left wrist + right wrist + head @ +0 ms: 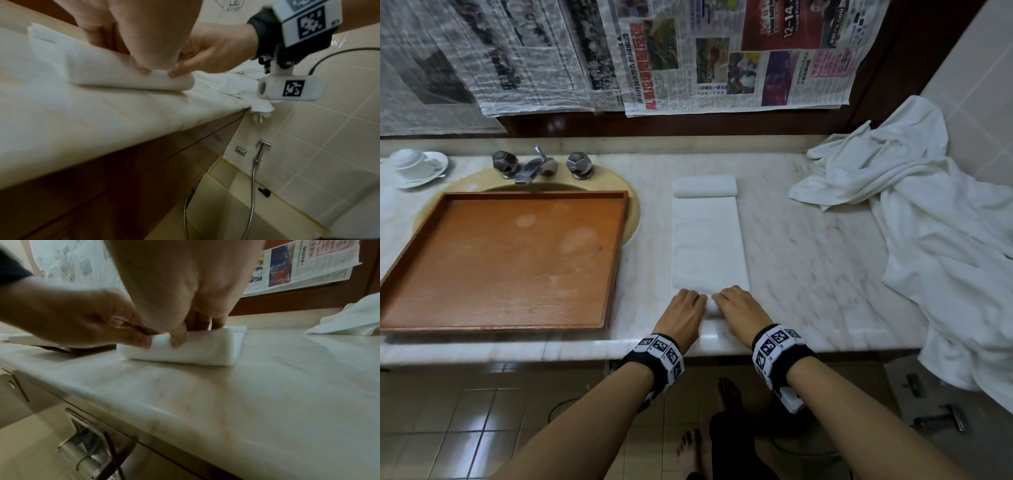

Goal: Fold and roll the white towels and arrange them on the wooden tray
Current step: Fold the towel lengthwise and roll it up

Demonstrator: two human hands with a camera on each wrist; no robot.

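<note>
Both hands (710, 313) pinch the folded towel's (708, 241) near end; strip runs lengthwise toward the wall.

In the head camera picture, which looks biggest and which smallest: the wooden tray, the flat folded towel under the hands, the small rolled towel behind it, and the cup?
Largest to smallest, as they look:
1. wooden tray
2. folded towel
3. rolled towel
4. cup
The roll and the cup look close in size, and both sit farther from the camera, so that order is unsure.

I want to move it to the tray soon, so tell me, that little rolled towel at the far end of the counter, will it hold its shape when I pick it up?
Probably, if gripped around its middle. The rolled towel looks like soft cloth with no tie visible, so lifted by one end it would likely sag or unwind. It seems light and may roll if nudged.
</note>
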